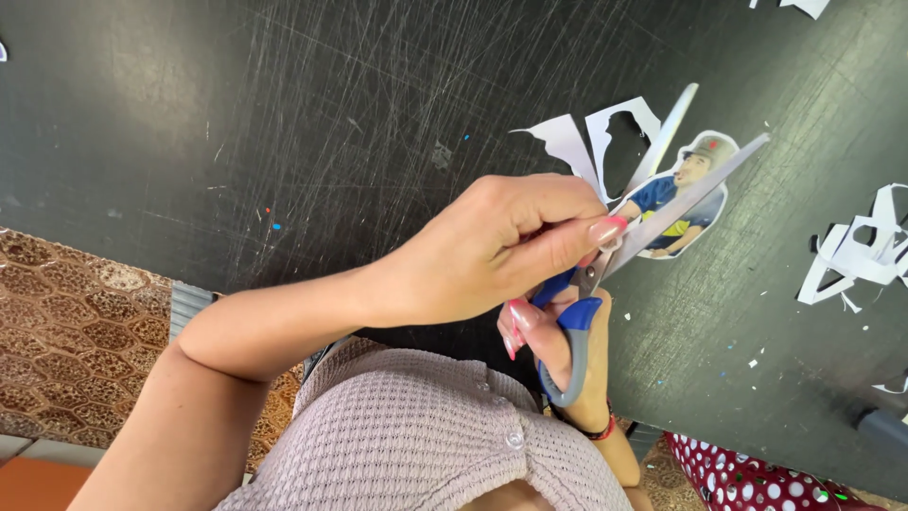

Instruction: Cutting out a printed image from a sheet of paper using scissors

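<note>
A paper cutout of a cartoon figure in a blue and yellow shirt and a cap is pinched at its lower edge between the thumb and fingers of the left hand, which is clenched around it above a scratched black surface. A pair of scissors with blue and grey handles is gripped by the right hand, whose fingers are threaded through the loops. The blades are spread apart, with the cutout lying between them and white trimmed paper hanging off its upper left edge. White paper scraps are scattered on the surface to the right, well apart from the hands. A knitted lilac top is seen below, and a red bracelet is worn on the right wrist.
</note>
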